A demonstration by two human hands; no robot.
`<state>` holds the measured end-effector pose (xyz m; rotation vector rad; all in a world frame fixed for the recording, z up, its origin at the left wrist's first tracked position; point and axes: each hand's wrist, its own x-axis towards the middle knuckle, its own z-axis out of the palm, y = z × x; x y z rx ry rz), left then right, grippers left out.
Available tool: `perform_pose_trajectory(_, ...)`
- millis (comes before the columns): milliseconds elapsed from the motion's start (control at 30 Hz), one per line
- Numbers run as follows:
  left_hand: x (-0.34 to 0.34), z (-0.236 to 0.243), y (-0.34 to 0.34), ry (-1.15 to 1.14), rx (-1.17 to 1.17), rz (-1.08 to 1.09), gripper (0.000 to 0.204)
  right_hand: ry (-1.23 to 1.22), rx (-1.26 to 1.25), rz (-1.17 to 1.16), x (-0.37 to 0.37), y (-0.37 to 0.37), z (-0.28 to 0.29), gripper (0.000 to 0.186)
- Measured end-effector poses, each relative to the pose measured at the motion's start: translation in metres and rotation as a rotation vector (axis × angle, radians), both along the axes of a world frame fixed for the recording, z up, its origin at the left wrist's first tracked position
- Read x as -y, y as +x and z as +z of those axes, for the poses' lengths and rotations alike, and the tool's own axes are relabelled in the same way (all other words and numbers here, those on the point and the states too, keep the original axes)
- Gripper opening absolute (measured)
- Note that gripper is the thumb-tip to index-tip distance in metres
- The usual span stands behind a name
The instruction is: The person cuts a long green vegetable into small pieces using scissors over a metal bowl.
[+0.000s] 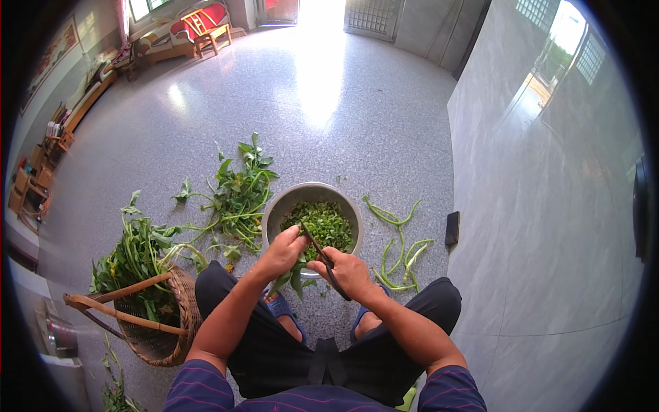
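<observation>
A steel basin [269,206] stands on the floor between my feet, partly filled with chopped greens [321,223]. Over its near rim, my left hand [283,253] is closed round a small bunch of leafy greens [295,280], whose leaves hang below the fingers. My right hand [348,275] grips dark scissors [313,242], the blades slanting up and left beside the left fingertips. Whether the blades are apart cannot be made out.
Left of the basin lies a heap of leafy stems [237,196]. A wicker basket [180,309] of greens stands by my left knee. Bare stems [395,264] lie to the right, near a small dark object [452,228] against the wall. A chair [207,33] stands far off.
</observation>
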<state>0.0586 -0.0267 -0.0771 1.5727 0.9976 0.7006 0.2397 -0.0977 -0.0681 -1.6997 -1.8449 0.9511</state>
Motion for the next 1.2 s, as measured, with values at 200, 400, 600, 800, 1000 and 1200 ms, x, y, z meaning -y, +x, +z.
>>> perform_pose_trajectory(200, -0.003, -0.007, 0.003, -0.088, 0.01, 0.085, 0.016, 0.043, -0.286, -0.051, -0.005, -0.002, -0.026, 0.031)
perform_pose_trajectory(400, -0.003, -0.005, 0.0, -0.056, -0.122, 0.112, 0.021, -0.288, -0.807, -0.173, -0.01, 0.001, -0.008, 0.023)
perform_pose_trajectory(600, 0.007, 0.005, 0.005, -0.086, 0.007, -0.172, 0.063, -0.213, -1.009, -0.256, -0.015, 0.001, -0.014, 0.045)
perform_pose_trajectory(800, 0.017, 0.034, 0.01, -0.354, 0.183, -0.402, 0.074, -0.187, -1.016, -0.16, -0.016, 0.004, -0.006, 0.044)
perform_pose_trajectory(1000, 0.023, 0.012, 0.01, 0.151, -0.242, -0.217, 0.043, -0.136, -0.938, -0.154, -0.018, 0.004, -0.012, 0.037)
perform_pose_trajectory(1200, 0.024, 0.009, 0.016, 0.767, -0.47, -0.057, 0.023, -0.238, -1.152, -0.42, -0.025, 0.006, -0.014, 0.031)
